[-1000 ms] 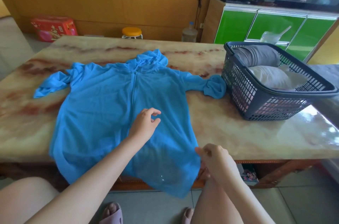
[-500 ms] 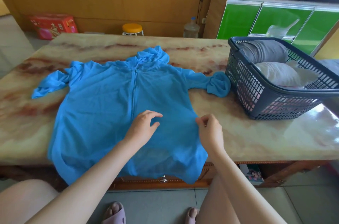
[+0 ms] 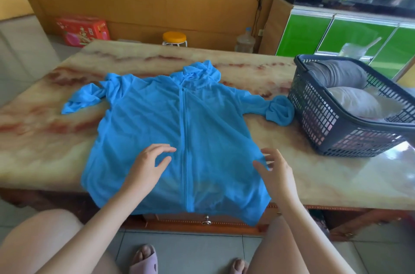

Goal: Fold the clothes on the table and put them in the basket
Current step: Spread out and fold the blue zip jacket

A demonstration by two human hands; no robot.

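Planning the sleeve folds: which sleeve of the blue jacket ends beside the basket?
The right-hand sleeve, bunched up right beside the basket; the left sleeve trails over the table, far from it.

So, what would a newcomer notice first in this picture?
A blue jacket lies spread in the middle of the table, its hem hanging over the near edge. The left hand and right hand are open over its lower half. At the right stands a dark basket holding clothes.
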